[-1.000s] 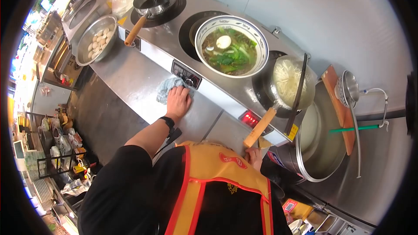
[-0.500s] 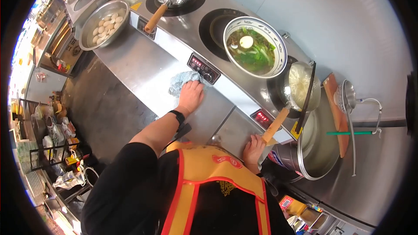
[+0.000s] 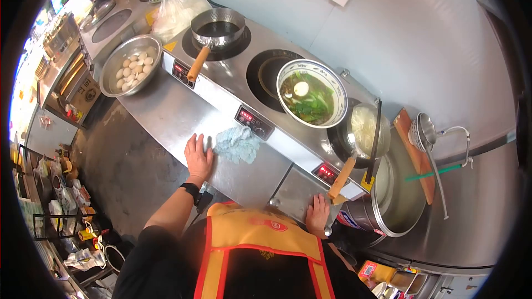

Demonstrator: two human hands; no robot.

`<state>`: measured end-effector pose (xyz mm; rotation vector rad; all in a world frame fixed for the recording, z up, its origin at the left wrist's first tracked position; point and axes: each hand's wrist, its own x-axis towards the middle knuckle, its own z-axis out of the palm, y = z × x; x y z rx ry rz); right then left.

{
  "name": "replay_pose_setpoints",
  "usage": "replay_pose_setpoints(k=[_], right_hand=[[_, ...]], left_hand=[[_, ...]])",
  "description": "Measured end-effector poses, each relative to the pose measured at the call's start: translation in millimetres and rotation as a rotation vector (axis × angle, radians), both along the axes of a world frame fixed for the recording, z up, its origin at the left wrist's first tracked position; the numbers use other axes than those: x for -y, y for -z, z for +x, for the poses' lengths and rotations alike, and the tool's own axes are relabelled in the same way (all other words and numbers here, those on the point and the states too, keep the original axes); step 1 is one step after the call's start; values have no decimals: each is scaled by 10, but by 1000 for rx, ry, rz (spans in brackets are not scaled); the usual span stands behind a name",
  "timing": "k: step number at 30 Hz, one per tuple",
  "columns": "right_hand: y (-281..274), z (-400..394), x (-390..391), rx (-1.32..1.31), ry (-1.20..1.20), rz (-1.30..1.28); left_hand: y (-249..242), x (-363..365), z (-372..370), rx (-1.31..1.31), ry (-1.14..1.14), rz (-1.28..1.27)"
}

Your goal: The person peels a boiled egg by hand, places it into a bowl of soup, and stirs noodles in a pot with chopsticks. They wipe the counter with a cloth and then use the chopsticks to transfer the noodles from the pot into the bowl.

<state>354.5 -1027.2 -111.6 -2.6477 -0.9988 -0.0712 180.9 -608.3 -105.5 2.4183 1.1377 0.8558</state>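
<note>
My left hand (image 3: 198,159) rests with spread fingers near the front edge of the steel counter (image 3: 252,180), a dark band on its wrist. Just right of it, apart from the fingers, lies a crumpled light-blue cloth (image 3: 237,144), below a control panel (image 3: 254,122) with red lights. My right hand (image 3: 317,213) lies flat on the counter, holding nothing. The wooden handle (image 3: 342,178) of a pot is nearest to it. Behind, on the stove, stands a patterned bowl (image 3: 338,112) of soup with greens and a halved egg.
A hammered pan (image 3: 235,31) sits on the far-left burner. Beside it are a steel bowl (image 3: 119,55) of eggs in liquid and a plastic bag (image 3: 176,14). At right stand a small pot (image 3: 350,133) with noodle-like strands, dark chopsticks (image 3: 375,144) and a large metal pot (image 3: 382,218).
My left hand has let go of the cloth and moved left onto the bare counter. My right hand stays on the counter. The view has tilted up, showing more wall.
</note>
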Motion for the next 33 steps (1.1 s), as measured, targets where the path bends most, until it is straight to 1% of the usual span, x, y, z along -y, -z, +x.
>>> replay_pose_setpoints(k=[2, 4, 5, 7, 8, 9, 10, 11, 13, 15, 17, 18, 20, 21, 23, 24, 25, 28, 29, 30, 32, 33], right_hand=[[-37, -22, -11, 3, -1, 17], [-48, -33, -21, 11, 0, 24], [-36, -21, -18, 17, -10, 35], [-15, -7, 9, 18, -16, 29], [-28, -13, 13, 84, -46, 21], [-47, -30, 38, 83, -70, 34], [-55, -34, 55, 136, -85, 24], [-21, -6, 32, 186, -114, 24], [280, 129, 165, 255, -165, 16], [431, 235, 247, 241, -188, -23], [463, 201, 224, 234, -70, -17], [508, 275, 287, 237, -101, -1], [612, 480, 382, 850, -421, -100], [555, 490, 371, 859, -432, -81], [229, 364, 218, 728, -346, -107], [315, 462, 172, 737, -357, -90], [396, 575, 197, 856, -437, -137], [880, 1064, 622, 1209, -679, -306], [918, 1148, 689, 1324, -759, -368], [879, 1188, 664, 1329, -767, -367], [865, 1082, 668, 1128, -623, -288], [762, 924, 575, 1027, -551, -248]], left_hand=[[20, -116, -51, 1, -45, -11], [3, -109, -83, -123, 1, -10], [-17, -95, -72, -135, 10, 22], [-10, -96, -75, -110, 6, 43], [10, -103, -76, -102, 11, 30], [-2, -94, -69, -99, 7, 50], [5, -95, -62, -96, 30, 43], [15, -125, -74, -97, 37, 42], [24, -122, -82, -51, 20, 84], [-56, -109, -92, -54, 34, 25], [-63, -92, -92, -56, 20, 33], [-64, -84, -102, -54, -13, 44], [-68, -90, -103, -81, 9, 81], [-78, -87, -100, -76, -10, 93], [-101, -81, -115, -78, 10, 74], [-66, -87, -121, -72, 4, 100], [-57, -101, -125, -66, -11, 108], [-43, -83, -141, -67, -4, 94], [-63, -80, -146, -59, 9, 78], [-73, -75, -152, -53, 23, 65], [-46, -75, -152, -44, 21, 68], [-40, -83, -149, -39, 26, 74]])
